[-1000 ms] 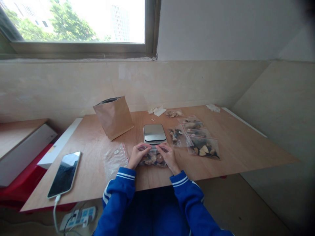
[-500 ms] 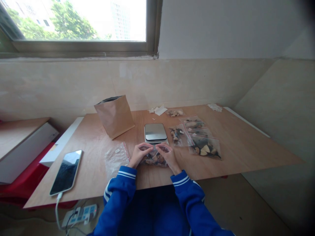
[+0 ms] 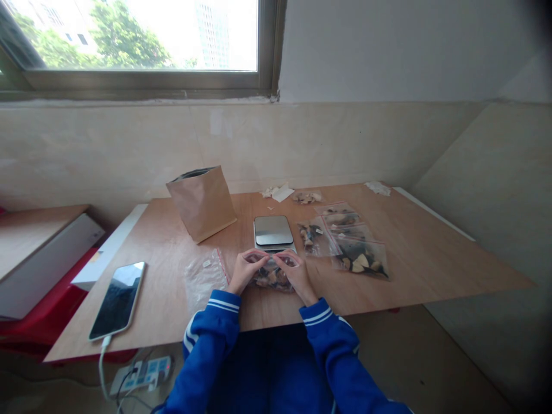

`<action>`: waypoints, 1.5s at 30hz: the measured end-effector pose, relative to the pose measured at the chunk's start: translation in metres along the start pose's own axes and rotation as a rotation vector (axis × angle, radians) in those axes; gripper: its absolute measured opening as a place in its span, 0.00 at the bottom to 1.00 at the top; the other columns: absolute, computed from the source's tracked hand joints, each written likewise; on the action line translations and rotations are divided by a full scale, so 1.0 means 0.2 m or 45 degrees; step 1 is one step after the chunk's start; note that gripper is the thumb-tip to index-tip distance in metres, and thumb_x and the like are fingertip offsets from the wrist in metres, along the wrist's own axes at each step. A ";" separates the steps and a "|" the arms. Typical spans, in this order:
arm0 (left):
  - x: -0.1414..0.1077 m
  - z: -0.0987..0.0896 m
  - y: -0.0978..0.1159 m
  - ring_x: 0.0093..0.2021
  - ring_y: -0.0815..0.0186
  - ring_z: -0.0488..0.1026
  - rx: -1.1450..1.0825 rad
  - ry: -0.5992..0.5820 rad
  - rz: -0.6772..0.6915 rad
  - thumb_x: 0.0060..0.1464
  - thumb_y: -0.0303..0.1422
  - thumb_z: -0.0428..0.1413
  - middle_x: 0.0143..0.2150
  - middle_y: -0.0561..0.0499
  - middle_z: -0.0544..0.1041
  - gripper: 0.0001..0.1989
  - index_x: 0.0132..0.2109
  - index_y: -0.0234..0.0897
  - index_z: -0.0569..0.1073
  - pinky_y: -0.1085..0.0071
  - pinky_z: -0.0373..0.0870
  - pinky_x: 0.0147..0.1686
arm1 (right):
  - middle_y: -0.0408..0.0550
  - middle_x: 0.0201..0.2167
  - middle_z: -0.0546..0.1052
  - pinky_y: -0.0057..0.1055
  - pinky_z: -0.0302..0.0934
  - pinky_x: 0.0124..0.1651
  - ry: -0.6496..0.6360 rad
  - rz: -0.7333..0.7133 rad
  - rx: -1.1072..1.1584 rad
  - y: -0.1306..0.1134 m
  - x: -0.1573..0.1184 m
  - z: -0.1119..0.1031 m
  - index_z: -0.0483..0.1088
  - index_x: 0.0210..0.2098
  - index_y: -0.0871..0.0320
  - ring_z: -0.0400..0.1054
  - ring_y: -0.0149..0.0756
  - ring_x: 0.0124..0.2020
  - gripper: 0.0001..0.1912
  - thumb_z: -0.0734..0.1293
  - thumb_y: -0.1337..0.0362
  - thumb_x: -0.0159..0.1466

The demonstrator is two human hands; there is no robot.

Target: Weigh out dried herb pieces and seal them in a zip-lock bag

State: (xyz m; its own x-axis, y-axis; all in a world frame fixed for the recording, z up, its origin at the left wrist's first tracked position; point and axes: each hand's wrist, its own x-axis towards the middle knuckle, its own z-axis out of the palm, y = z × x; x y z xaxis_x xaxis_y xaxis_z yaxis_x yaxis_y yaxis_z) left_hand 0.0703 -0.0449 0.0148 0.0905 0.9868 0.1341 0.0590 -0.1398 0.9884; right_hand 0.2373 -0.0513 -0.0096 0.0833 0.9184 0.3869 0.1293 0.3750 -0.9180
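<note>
A clear zip bag (image 3: 273, 278) with brown and dark dried pieces lies at the table's front edge, in front of a small scale (image 3: 273, 231). My left hand (image 3: 246, 269) pinches the bag's top edge near its middle. My right hand (image 3: 295, 272) pinches the same edge just to the right, fingertips close to those of the left. Left of the hands lies an empty-looking clear bag (image 3: 206, 280) with a red zip line. Several filled clear bags (image 3: 361, 260) overlap on the right, one of them (image 3: 313, 237) beside the scale.
An upright brown paper bag (image 3: 202, 204) stands at the back left. A tablet (image 3: 117, 301) with a charging cable lies at the left edge. White scraps (image 3: 282, 193) and another filled bag (image 3: 307, 198) are near the wall. A power strip (image 3: 141, 375) is below the table.
The view has shifted very slightly. Both hands keep their pinch on the bag's top edge, with no other visible movement.
</note>
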 end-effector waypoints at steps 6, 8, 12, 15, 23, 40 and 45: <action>0.01 0.00 -0.02 0.33 0.64 0.76 -0.076 -0.017 -0.025 0.46 0.42 0.66 0.32 0.47 0.81 0.16 0.35 0.33 0.80 0.72 0.71 0.34 | 0.47 0.33 0.77 0.33 0.67 0.41 -0.034 0.010 -0.015 0.00 0.00 0.00 0.78 0.35 0.56 0.72 0.37 0.36 0.09 0.70 0.56 0.60; 0.01 0.00 -0.03 0.33 0.64 0.76 -0.091 -0.015 -0.044 0.46 0.43 0.66 0.32 0.47 0.81 0.16 0.36 0.33 0.80 0.73 0.70 0.33 | 0.48 0.35 0.77 0.34 0.67 0.42 -0.049 0.020 -0.018 0.00 0.00 -0.01 0.78 0.36 0.56 0.72 0.38 0.38 0.10 0.71 0.56 0.60; 0.01 0.00 -0.04 0.32 0.64 0.76 -0.120 -0.021 -0.072 0.45 0.43 0.66 0.32 0.47 0.81 0.17 0.36 0.33 0.80 0.73 0.70 0.32 | 0.47 0.32 0.77 0.34 0.68 0.40 -0.031 0.016 -0.002 0.00 0.00 0.00 0.78 0.33 0.56 0.73 0.39 0.36 0.11 0.71 0.55 0.59; 0.01 0.01 -0.04 0.33 0.64 0.76 -0.127 -0.024 -0.079 0.45 0.44 0.66 0.33 0.46 0.81 0.18 0.37 0.33 0.80 0.73 0.71 0.33 | 0.47 0.31 0.77 0.33 0.67 0.39 -0.011 0.008 -0.005 -0.01 0.00 0.00 0.78 0.31 0.56 0.72 0.38 0.35 0.10 0.71 0.55 0.59; 0.01 0.00 -0.05 0.33 0.64 0.76 -0.092 -0.044 -0.068 0.47 0.43 0.65 0.33 0.46 0.81 0.17 0.37 0.33 0.80 0.74 0.70 0.30 | 0.46 0.30 0.77 0.32 0.67 0.38 -0.010 0.008 -0.018 0.00 -0.01 0.00 0.77 0.31 0.56 0.72 0.37 0.34 0.09 0.70 0.56 0.60; 0.00 0.01 -0.04 0.35 0.62 0.77 -0.004 -0.034 0.064 0.48 0.43 0.64 0.32 0.47 0.81 0.15 0.35 0.34 0.81 0.70 0.72 0.36 | 0.47 0.31 0.77 0.34 0.68 0.39 -0.045 0.017 -0.003 0.00 -0.01 0.01 0.77 0.32 0.56 0.72 0.37 0.34 0.11 0.70 0.55 0.60; 0.00 0.00 -0.04 0.34 0.63 0.77 0.008 -0.036 0.071 0.49 0.42 0.64 0.33 0.47 0.81 0.14 0.36 0.34 0.80 0.71 0.72 0.35 | 0.47 0.30 0.77 0.33 0.67 0.38 -0.046 0.022 0.005 0.01 -0.01 0.01 0.78 0.32 0.56 0.72 0.37 0.34 0.10 0.70 0.55 0.60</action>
State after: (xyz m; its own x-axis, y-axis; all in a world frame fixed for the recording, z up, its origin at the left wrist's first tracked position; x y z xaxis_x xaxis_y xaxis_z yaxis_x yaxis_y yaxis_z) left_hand 0.0708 -0.0437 0.0066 0.1216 0.9748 0.1868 0.0590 -0.1950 0.9790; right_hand 0.2354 -0.0519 -0.0113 0.0501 0.9287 0.3673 0.1241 0.3592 -0.9250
